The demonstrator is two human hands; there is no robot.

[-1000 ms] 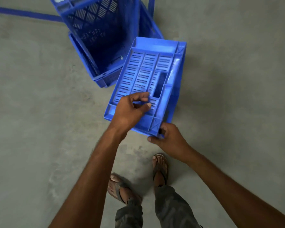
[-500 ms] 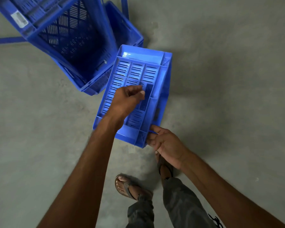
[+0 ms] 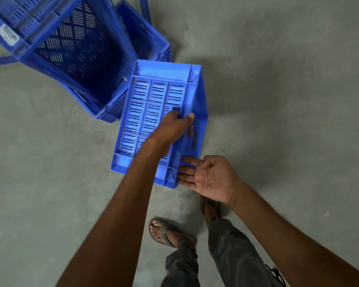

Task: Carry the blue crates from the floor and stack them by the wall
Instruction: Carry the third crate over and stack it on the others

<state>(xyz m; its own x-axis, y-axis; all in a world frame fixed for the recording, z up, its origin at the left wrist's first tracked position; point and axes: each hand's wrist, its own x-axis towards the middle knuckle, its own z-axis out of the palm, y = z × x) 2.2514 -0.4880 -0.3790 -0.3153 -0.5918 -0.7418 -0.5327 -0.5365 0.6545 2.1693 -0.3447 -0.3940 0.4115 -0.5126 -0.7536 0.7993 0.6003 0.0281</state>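
The left hand (image 3: 174, 126) grips the crate (image 3: 153, 94), fingers hooked through the handle slot in its slatted side and thumb over the edge. The right hand (image 3: 210, 177) lies flat, palm up, straight fingers touching the crate's near corner. The crate is held tilted above the floor (image 3: 278, 100), just beside other crates (image 3: 71, 48) at upper left, with sandalled feet (image 3: 166, 233) below.

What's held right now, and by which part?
Left hand grips the blue crate through its side handle slot; right hand open, fingers touching the near corner.
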